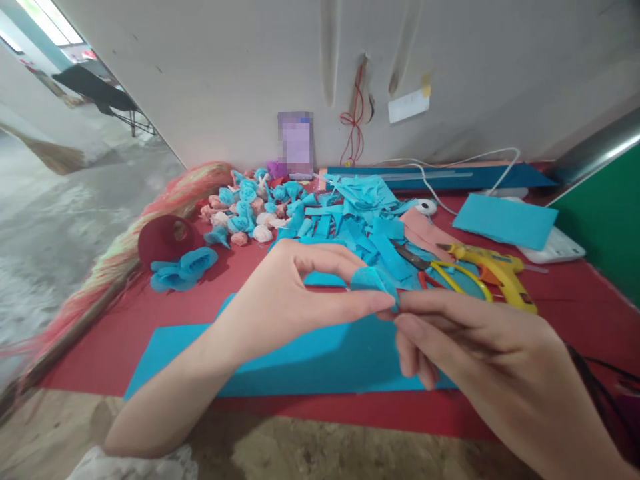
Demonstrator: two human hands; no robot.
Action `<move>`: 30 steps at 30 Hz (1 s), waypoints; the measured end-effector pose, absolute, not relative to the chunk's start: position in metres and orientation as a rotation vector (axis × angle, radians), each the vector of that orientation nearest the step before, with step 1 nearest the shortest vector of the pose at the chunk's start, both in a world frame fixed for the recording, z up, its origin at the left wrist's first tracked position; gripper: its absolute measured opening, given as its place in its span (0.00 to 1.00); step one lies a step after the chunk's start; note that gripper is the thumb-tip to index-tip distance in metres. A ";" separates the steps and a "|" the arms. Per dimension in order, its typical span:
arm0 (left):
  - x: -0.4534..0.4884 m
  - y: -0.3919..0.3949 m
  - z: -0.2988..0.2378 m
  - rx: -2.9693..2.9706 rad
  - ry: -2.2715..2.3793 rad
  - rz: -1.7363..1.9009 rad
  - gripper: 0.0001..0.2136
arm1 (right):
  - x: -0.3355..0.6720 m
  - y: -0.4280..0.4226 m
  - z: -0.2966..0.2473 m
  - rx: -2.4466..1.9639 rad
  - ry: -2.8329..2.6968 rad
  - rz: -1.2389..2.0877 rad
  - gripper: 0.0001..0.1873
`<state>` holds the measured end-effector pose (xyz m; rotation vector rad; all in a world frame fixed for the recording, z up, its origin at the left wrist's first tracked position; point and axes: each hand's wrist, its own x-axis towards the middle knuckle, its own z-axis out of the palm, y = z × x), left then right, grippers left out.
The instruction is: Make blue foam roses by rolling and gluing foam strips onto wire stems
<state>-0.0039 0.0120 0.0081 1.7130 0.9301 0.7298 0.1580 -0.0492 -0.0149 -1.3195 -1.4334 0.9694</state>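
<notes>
Between my two hands is a small curled strip of blue crepe paper point(371, 280). My left hand point(295, 287) pinches it between thumb and fingers from the left. At its right end, my right hand point(465, 340) closes thumb and forefinger on the same strip. Beneath them lies a wide blue paper sheet point(320, 360) on the red surface point(90, 353). Just beyond are many cut blue paper strips point(365, 200). Yellow-handled scissors point(460, 280) and a yellow glue gun point(500, 270) rest near my right hand.
Blue, pink and white paper flowers point(245, 207) are heaped at back left, near a dark red cone point(167, 240) and larger blue paper flowers point(185, 268). A straw broom point(150, 220) lies along the left edge. A folded blue sheet point(505, 219) sits right; a wall point(240, 73) stands behind.
</notes>
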 end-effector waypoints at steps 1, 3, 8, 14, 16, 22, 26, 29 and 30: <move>-0.004 0.012 0.009 1.717 0.931 0.729 0.08 | 0.158 -0.049 -0.015 -1.316 -1.435 0.974 0.07; -0.005 0.012 0.009 1.724 0.934 0.718 0.09 | 0.159 -0.050 -0.015 -1.297 -1.461 0.990 0.07; -0.008 0.015 0.004 1.755 0.883 0.737 0.08 | 0.160 -0.050 -0.016 -1.271 -1.465 0.988 0.06; -0.010 0.018 0.001 1.764 0.771 0.753 0.06 | 0.161 -0.049 -0.015 -1.280 -1.559 0.984 0.06; -0.010 0.018 0.002 1.755 0.750 0.746 0.06 | 0.162 -0.048 -0.015 -1.278 -1.580 0.996 0.07; -0.009 0.017 0.003 1.776 0.762 0.724 0.06 | 0.163 -0.047 -0.015 -1.271 -1.615 1.030 0.08; -0.009 0.016 0.002 1.790 0.751 0.730 0.06 | 0.162 -0.047 -0.017 -1.248 -1.560 1.029 0.07; -0.010 0.016 0.000 1.798 0.744 0.737 0.06 | 0.160 -0.047 -0.019 -1.247 -1.521 1.062 0.05; -0.010 0.017 -0.001 1.803 0.750 0.740 0.07 | 0.160 -0.047 -0.019 -1.255 -1.523 1.067 0.04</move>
